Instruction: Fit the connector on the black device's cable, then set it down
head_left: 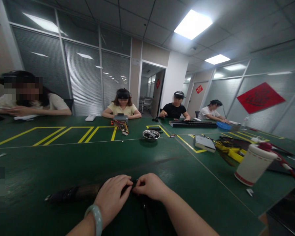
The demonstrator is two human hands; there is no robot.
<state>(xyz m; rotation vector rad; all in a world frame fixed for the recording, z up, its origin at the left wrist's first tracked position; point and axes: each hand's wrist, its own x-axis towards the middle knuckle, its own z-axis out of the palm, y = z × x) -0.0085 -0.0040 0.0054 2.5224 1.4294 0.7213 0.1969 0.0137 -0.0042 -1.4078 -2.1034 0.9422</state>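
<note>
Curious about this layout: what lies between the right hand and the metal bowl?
Only green tabletop separates the right hand from the metal bowl, in the head view.

Beyond 1 steel bowl [151, 135]: 4 people [175, 110]; nearer than it: 2 bare hands [115, 192], 1 pale-green bangle [97, 219]; right of it: 1 lidded tumbler [254, 165].

1. Tabletop [39, 170]: dark green, marked with yellow tape stripes [86, 134].
2. Bracelet [97, 219]: pale green.
3. Long object [64, 195]: black toward its tip, brownish along its middle.
4. Cup [254, 167]: white, red band near the base.
5. Sign [260, 97]: red, dark lettering.
6. Basin [223, 126]: blue.
</note>
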